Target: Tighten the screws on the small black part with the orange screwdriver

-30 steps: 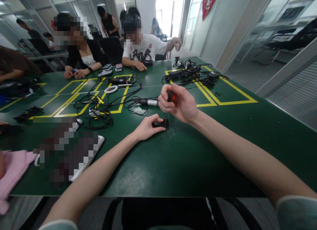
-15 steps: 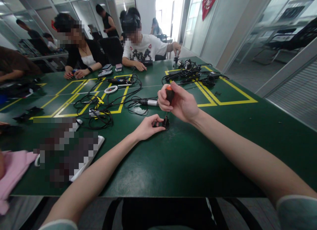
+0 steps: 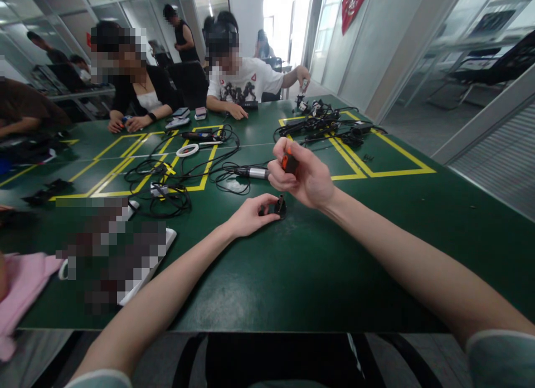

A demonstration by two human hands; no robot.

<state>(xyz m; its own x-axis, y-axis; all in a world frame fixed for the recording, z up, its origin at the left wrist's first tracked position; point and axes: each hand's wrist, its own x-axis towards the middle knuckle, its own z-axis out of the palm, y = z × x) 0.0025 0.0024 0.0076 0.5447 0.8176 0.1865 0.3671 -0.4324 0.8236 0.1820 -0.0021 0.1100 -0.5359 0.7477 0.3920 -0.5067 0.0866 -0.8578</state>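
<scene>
My right hand (image 3: 307, 173) is closed round the orange and black handle of a screwdriver (image 3: 289, 161), just above and right of my left hand. The screwdriver's shaft and tip are mostly hidden by the fingers. With thumb and fingers, my left hand (image 3: 254, 214) pinches a small black part (image 3: 282, 211) against the green table. A short, upright metallic piece (image 3: 281, 200) stands on that part, below my right hand. What kind of part it is, I cannot make out.
Beyond my hands lies a silver and black cylindrical tool (image 3: 254, 173) with coiled black cables (image 3: 169, 201). More cables (image 3: 317, 126) are heaped at the back right, near small loose pieces (image 3: 368, 158). Blurred-out flat items lie left. Co-workers (image 3: 246, 81) sit across the table (image 3: 234, 287).
My right hand has turned the screwdriver, its handle now tilted differently and slightly to the right. My left hand stays on the black part. A co-worker's raised hand across the table has shifted right.
</scene>
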